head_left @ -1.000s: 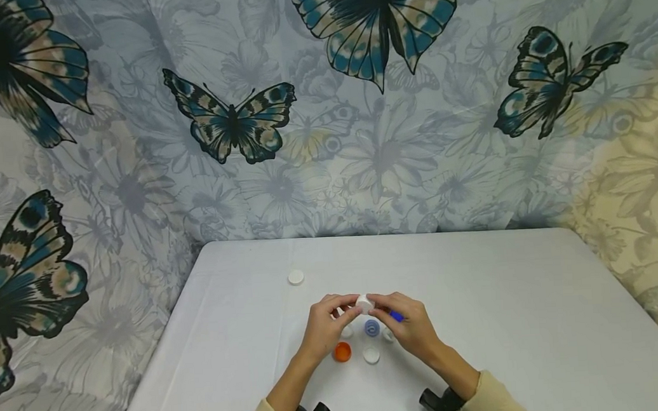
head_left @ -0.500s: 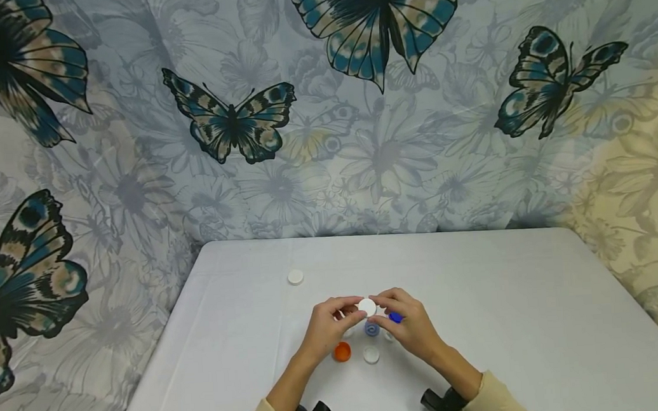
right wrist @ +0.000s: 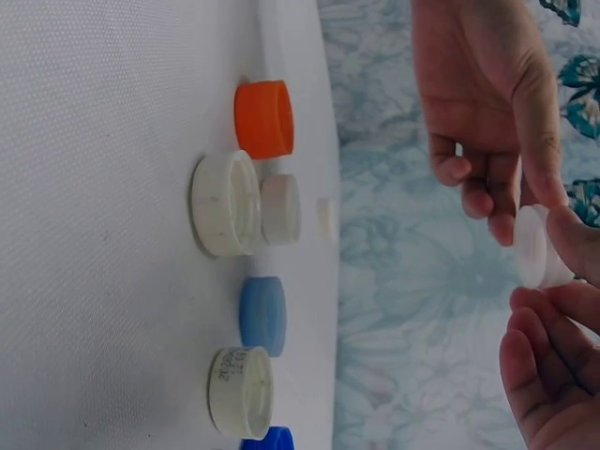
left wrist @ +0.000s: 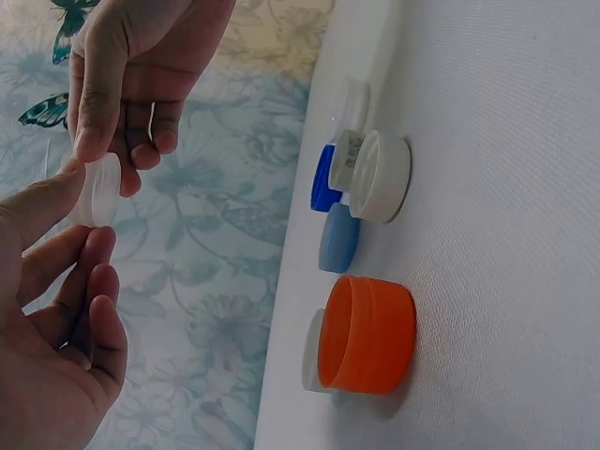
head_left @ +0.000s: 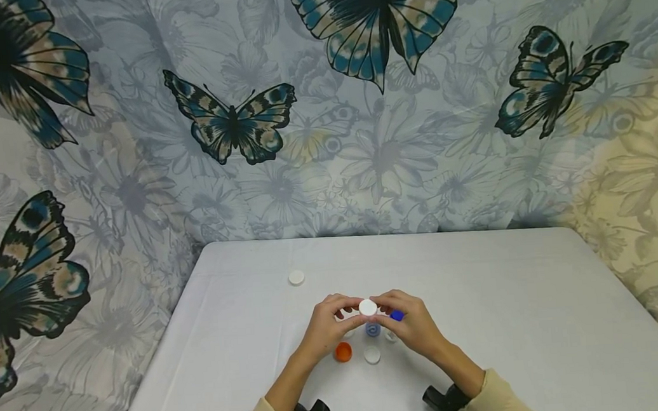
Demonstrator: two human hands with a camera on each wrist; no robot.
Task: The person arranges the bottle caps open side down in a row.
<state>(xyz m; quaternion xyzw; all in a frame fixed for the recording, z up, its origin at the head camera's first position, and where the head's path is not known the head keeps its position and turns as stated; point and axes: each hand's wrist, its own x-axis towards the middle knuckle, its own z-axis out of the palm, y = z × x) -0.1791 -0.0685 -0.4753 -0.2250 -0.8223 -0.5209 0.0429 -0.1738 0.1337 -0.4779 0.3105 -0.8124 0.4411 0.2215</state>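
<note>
White cap held two-handed above the bench

White cap (head_left: pixel 367 307): left hand (head_left: pixel 324 325) and right hand (head_left: pixel 412 324) grips both clamped on its edge, probably to leave the flat face uncovered. Orange cap (head_left: pixel 343 352), open side up, and light-blue cap (head_left: pixel 373 329) sit on the bench (head_left: pixel 502 301), likely kept within reach.

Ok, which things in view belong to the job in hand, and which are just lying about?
Likely in the job:
left hand
right hand
white cap they both hold

Seemingly just lying on the table:
orange cap
light blue cap
dark blue cap
printed white cap
front white cap
far white cap, set apart
white cap near the orange one
</note>
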